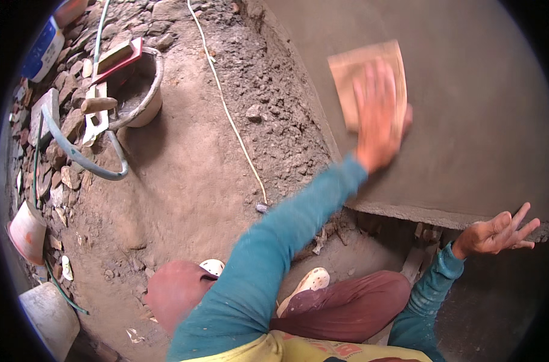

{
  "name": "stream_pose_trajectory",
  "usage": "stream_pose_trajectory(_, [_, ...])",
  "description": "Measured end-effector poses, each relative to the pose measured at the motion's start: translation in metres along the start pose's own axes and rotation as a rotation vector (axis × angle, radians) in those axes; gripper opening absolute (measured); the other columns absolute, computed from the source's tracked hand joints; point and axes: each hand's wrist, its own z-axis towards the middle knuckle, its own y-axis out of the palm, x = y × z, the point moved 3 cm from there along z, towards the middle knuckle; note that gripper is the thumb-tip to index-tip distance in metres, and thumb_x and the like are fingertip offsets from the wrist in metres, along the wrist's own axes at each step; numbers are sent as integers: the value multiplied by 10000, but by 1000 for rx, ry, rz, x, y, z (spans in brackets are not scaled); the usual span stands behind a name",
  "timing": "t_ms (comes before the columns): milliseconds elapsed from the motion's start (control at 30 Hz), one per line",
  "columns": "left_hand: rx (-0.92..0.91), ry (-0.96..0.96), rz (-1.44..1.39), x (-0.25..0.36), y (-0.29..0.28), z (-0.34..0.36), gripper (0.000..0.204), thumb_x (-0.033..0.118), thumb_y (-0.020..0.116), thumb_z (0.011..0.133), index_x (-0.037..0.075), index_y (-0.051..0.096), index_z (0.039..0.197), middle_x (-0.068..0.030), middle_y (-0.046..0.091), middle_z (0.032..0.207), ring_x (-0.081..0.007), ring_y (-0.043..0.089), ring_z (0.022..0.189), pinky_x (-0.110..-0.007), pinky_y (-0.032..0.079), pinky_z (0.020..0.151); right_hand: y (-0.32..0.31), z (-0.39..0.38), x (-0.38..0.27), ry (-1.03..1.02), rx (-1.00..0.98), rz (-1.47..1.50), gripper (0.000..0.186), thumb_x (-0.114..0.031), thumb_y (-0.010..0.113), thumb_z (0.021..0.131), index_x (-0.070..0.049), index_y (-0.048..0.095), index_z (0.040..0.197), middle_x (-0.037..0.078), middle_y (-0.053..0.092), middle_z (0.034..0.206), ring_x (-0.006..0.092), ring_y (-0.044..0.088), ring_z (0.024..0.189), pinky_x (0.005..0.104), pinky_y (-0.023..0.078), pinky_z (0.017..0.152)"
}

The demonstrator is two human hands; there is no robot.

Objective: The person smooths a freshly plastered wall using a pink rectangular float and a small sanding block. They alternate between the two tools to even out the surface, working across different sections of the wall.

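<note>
Closest to me are maroon cloth trousers (347,311), folded at the knees, and a pale shoe (312,282) pierced with small round holes. The right hand (496,234) hovers by the slab's near edge, palm turned up, fingers spread and nothing in its hold; I cannot tell if it touches the edge.

The slab (467,120) is smooth, fine-grained and grey-brown on its face, crumbly along its near lip. Upon it, near the left border, lies a tan pad (345,75), flat and roughly rectangular. The left hand (380,114) presses over the pad with fingers stretched out nearly straight, the thumb by its right edge; blur keeps me from telling whether the thumb grips.

To the left, a thin pale cord (223,99) runs across gritty, lumpy soil. A round bucket (147,111) beyond it holds a grey, pasty mix, with a red flat tool (118,62) resting across its rim. Beside it a grey hose (81,158) curves over broken, angular stones (69,178). Farther out sit a tapered whitish pail (30,232), leaning, and a blue-and-white tub (43,51); I can't see what either contains.
</note>
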Motion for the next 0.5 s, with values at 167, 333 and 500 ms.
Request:
stream_pose_trajectory(167, [30, -270, -115, -83, -6, -58, 805, 445, 383, 1142, -35, 88, 1717, -281, 31, 1794, -429, -21, 1671, -588, 2, 1331, 3, -1, 9, -20, 19, 1, 514, -263, 408, 1149, -71, 700, 772, 153, 758, 1343, 366, 464, 1535, 666, 42, 1328])
stream_pose_trajectory(333, [-20, -166, 590, -44, -5, 6, 813, 428, 392, 1137, -68, 86, 1704, -298, 18, 1787, -451, -1, 1665, -558, -3, 1341, 9, 0, 4, -39, 32, -6, 492, -240, 409, 1152, -79, 730, 817, 157, 770, 1314, 384, 503, 1504, 666, 50, 1326])
stream_pose_trajectory(500, [-72, -175, -106, 11, 2, -122, 819, 380, 439, 1116, -82, 94, 1698, -304, 26, 1785, -464, 1, 1662, -586, -44, 1333, -2, -1, 5, -72, 32, 8, 467, -247, 432, 1151, -85, 736, 835, 153, 770, 1317, 390, 501, 1503, 686, 57, 1315])
